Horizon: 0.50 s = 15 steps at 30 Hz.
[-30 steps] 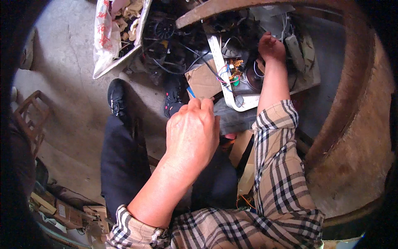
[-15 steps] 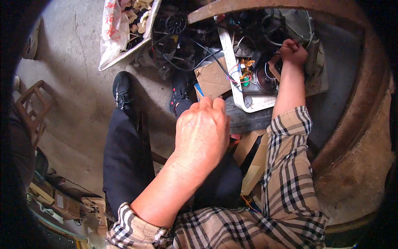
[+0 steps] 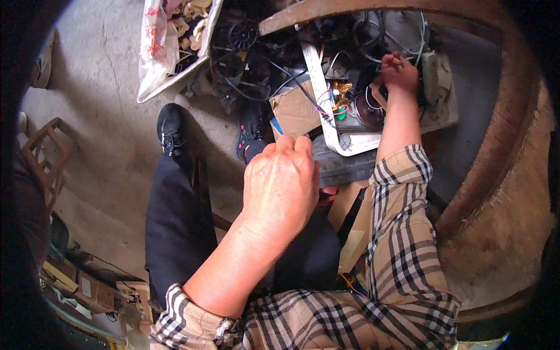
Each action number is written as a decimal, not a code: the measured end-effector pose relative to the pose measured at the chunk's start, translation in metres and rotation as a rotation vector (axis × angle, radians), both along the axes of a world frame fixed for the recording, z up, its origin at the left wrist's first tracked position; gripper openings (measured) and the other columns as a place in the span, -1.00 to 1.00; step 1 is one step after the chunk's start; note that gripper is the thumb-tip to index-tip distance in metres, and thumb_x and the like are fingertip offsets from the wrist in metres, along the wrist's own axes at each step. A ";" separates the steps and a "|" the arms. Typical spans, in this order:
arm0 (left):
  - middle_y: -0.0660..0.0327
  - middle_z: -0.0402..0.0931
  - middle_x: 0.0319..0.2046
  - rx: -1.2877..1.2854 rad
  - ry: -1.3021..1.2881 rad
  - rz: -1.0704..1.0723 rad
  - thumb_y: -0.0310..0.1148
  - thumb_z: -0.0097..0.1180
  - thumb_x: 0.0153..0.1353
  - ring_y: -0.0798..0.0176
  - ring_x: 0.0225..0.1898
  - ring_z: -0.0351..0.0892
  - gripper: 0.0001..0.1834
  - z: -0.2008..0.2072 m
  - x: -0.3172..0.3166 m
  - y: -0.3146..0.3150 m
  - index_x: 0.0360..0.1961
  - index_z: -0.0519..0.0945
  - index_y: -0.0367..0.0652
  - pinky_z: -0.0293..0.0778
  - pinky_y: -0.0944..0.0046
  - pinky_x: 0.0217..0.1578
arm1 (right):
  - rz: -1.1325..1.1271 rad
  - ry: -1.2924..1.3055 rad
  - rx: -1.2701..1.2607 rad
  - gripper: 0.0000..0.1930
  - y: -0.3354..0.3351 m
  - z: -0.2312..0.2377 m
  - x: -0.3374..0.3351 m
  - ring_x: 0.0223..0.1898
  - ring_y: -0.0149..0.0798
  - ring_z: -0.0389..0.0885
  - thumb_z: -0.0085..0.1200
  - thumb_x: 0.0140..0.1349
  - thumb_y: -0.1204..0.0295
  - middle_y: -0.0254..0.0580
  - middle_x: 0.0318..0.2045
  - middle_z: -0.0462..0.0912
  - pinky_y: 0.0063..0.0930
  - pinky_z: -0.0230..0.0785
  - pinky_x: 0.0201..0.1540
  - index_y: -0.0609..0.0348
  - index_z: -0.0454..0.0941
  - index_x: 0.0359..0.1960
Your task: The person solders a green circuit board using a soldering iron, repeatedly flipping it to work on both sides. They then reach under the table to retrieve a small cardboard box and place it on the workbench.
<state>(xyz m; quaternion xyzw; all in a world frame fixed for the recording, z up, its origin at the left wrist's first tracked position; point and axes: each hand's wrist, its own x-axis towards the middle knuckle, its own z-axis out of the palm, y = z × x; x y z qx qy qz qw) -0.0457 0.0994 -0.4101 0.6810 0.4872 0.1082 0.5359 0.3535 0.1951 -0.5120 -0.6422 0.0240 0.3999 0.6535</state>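
Observation:
My left hand [image 3: 280, 186] is held above my lap, back of the hand upward and fingers curled closed. Whatever those fingers hold, if anything, is hidden under the hand. Just past its knuckles, a narrow blue piece [image 3: 276, 126] shows beside a brown cardboard piece [image 3: 296, 108]. My right hand [image 3: 399, 74] reaches forward over a white-rimmed tray [image 3: 333, 140] of parts, its fingers curled in near a pale cable [image 3: 421, 44]. What it grips cannot be made out. Below its wrist lie a dark round part [image 3: 368, 109], copper-coloured bits [image 3: 343, 92] and thin coloured wires.
A curved brown rim [image 3: 490, 146] arcs round the right side. Tangled black cables and a small black fan [image 3: 242, 36] lie ahead. A white bag [image 3: 154, 46] with pale scraps sits at far left. A wooden frame [image 3: 49, 151] and cartons [image 3: 93, 291] stand on the left.
My right hand has shifted a little to the left over the tray, uncovering more of the pale green block on its right. My left hand stays nearly in place, still closed.

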 end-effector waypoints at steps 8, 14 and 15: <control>-0.02 0.49 -0.44 -0.010 0.010 0.019 -0.32 0.21 0.13 -0.13 -0.37 0.57 -0.77 0.000 0.002 0.000 -0.37 0.45 -0.24 0.51 -0.02 -0.36 | 0.394 -0.626 -0.469 -0.75 -0.057 0.002 -0.081 -0.33 -0.21 0.62 0.13 0.23 0.34 -0.07 -0.21 0.63 -0.29 0.49 -0.21 0.15 0.58 -0.10; -0.01 0.49 -0.43 -0.005 0.002 -0.003 -0.31 0.21 0.13 -0.13 -0.36 0.58 -0.77 0.000 0.002 -0.001 -0.37 0.46 -0.23 0.51 -0.02 -0.36 | 0.887 -1.856 -0.492 -0.56 -0.065 -0.010 -0.118 0.06 0.06 0.46 0.32 0.00 0.28 0.05 -0.05 0.53 -0.16 0.34 0.11 0.06 0.61 -0.04; -0.01 0.49 -0.43 -0.006 0.005 -0.003 -0.32 0.21 0.13 -0.13 -0.36 0.58 -0.77 0.000 0.003 0.000 -0.37 0.46 -0.23 0.51 -0.02 -0.36 | 0.917 -1.856 -0.597 -0.56 -0.063 -0.012 -0.118 0.07 0.06 0.45 0.32 -0.01 0.26 0.04 -0.06 0.52 -0.14 0.32 0.11 0.05 0.61 -0.04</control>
